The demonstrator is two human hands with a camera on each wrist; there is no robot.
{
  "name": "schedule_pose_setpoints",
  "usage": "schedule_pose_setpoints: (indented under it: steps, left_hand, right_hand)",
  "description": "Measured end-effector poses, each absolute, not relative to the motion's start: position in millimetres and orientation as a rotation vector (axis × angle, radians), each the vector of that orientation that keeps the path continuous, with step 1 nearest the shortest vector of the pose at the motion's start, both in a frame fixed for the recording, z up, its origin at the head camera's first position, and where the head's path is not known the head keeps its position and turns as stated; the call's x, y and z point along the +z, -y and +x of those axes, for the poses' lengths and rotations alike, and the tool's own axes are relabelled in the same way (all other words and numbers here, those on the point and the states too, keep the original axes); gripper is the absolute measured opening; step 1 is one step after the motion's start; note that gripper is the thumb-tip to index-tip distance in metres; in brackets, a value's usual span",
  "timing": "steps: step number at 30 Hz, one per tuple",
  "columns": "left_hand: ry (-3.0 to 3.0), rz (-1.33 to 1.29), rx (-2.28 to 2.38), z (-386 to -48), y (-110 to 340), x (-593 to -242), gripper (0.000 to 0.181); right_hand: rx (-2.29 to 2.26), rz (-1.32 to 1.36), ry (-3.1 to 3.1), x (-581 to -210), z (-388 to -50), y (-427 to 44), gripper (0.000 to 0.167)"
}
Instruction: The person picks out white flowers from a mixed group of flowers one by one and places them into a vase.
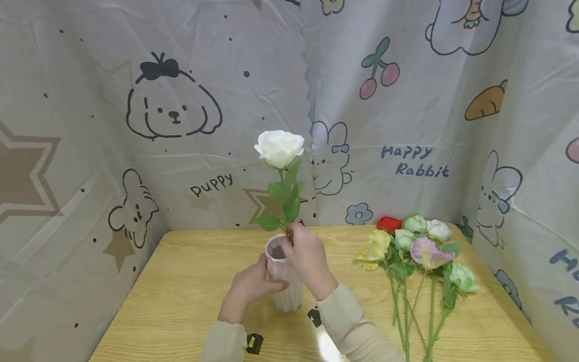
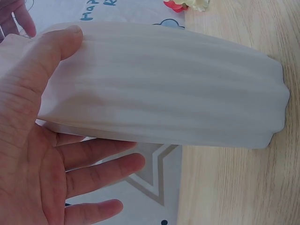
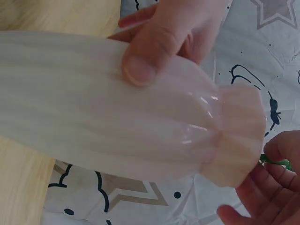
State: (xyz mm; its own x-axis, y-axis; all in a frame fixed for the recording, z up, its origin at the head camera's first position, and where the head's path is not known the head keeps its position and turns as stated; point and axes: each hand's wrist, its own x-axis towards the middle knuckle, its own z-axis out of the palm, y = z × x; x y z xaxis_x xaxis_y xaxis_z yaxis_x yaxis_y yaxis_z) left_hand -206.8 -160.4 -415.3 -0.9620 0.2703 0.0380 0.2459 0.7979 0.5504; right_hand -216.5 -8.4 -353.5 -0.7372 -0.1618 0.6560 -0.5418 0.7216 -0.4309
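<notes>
A ribbed white vase (image 1: 288, 289) with a pinkish wavy rim stands upright on the table. My left hand (image 1: 253, 286) grips it near the top, the thumb (image 2: 56, 44) across its front in the left wrist view and the fingers behind. Just above the rim, my right hand (image 1: 308, 256) pinches the stem of a white rose (image 1: 279, 149) with green leaves, which stands upright over the vase mouth. In the right wrist view, a bit of green stem (image 3: 279, 162) shows between the right fingers beside the rim; its lower end is hidden.
Several artificial flowers lie on the right of the wooden table (image 1: 190, 271): red (image 1: 389, 224), yellow (image 1: 374, 248), pink (image 1: 427, 253), white and pale green ones, stems toward the front edge. A printed curtain (image 1: 253, 90) hangs around the back and sides.
</notes>
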Motion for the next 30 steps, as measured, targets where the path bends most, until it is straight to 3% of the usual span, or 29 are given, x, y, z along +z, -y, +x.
schedule_pose_setpoints:
  steps: [30]
  left_hand:
    - [-2.921, 0.428, 0.929, -207.7, 160.5, -416.5, 0.092]
  right_hand:
    - [0.589, 0.394, 2.543, -348.7, -212.9, 3.5, 0.020]
